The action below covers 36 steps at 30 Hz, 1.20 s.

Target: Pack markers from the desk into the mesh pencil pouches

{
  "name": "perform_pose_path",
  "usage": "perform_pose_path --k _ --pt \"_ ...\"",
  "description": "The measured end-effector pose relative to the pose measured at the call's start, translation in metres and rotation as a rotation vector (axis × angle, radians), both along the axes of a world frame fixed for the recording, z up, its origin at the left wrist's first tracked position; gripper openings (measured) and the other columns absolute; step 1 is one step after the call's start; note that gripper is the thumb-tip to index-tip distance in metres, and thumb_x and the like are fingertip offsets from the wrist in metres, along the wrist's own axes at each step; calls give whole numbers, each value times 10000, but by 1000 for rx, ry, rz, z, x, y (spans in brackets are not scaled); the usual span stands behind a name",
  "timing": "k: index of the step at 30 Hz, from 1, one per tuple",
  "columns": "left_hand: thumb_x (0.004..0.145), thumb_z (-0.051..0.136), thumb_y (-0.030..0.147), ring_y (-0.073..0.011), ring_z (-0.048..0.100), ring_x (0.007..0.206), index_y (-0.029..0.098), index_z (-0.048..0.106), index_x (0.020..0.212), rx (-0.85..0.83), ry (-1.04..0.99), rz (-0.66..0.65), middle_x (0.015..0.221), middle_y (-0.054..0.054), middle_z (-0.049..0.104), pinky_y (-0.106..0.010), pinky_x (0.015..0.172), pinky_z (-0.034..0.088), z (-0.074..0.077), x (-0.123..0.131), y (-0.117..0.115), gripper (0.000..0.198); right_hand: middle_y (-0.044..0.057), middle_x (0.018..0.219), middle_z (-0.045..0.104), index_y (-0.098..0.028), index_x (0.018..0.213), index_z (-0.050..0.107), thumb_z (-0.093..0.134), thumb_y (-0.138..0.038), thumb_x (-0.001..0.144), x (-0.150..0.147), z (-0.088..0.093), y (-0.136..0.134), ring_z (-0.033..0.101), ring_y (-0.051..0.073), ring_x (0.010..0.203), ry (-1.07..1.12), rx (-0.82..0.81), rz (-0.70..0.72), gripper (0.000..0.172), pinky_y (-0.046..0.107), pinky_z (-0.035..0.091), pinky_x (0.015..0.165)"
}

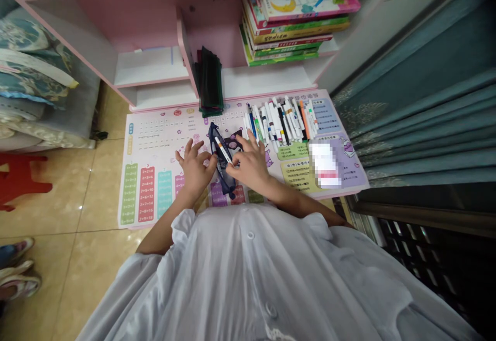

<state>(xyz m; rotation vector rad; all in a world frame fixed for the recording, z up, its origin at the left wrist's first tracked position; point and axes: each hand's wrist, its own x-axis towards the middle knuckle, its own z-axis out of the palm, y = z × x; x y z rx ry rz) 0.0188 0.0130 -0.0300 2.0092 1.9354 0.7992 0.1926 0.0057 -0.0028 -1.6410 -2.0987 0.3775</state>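
A dark blue pencil case [217,147] lies open on the pink printed desk mat [155,139]. My left hand [195,168] rests on the case's left edge, fingers spread and curled on it. My right hand [251,163] pinches a white marker pen [222,150] with an orange band, holding it over the case's opening. A row of several white marker pens [281,119] lies on the mat just beyond my right hand.
A stack of dark green folders [210,80] leans at the back of the desk. Children's books [294,15] are piled on the pink shelf. Teal curtains [426,88] hang at the right. A red stool [19,175] and cushions [31,67] stand at the left.
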Motion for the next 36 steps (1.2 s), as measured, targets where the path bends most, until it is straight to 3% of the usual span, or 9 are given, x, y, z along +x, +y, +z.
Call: perform_pose_path --k 9,15,20,22,29,36 --pt "877 593 326 -354 333 1482 231 681 754 -5 16 -16 1413 -91 603 -732 1157 107 2 1 -1 179 168 1526 485 -156 746 756 670 -277 795 -17 -15 8 252 411 1510 -85 -105 56 156 671 236 1151" --pt "868 614 317 -332 332 1485 231 685 757 -18 24 1 1408 -91 607 -714 1164 114 2 1 -1 158 102 1489 541 -201 809 739 642 -401 864 -11 -17 10 301 381 1496 -10 -51 23 229 631 253 1170" --pt "877 601 325 -332 346 1478 235 680 751 -6 -1 -13 1396 -89 615 -713 1168 108 1 0 -1 174 109 1463 564 -209 1200 659 533 -430 935 18 -23 32 285 344 1511 34 72 -120 368 594 251 1199" --pt "876 597 325 -337 348 1477 232 674 742 -10 -8 -14 1394 -92 616 -718 1166 107 1 0 -1 180 132 1480 544 -191 1264 619 522 -406 939 30 -29 43 269 355 1515 15 76 -174 401 639 218 1201" --pt "870 603 312 -348 361 1469 225 670 731 -23 6 -12 1378 -91 626 -727 1161 119 3 1 0 177 186 1517 484 -132 892 729 569 -307 888 51 -54 66 225 406 1518 -140 30 -191 237 692 180 1206" --pt "857 618 295 -352 370 1463 222 663 733 -14 10 -10 1373 -98 629 -736 1151 134 2 1 -1 151 182 1506 500 -135 851 759 632 -301 862 43 -62 75 269 408 1502 -174 77 -190 210 686 206 1193"
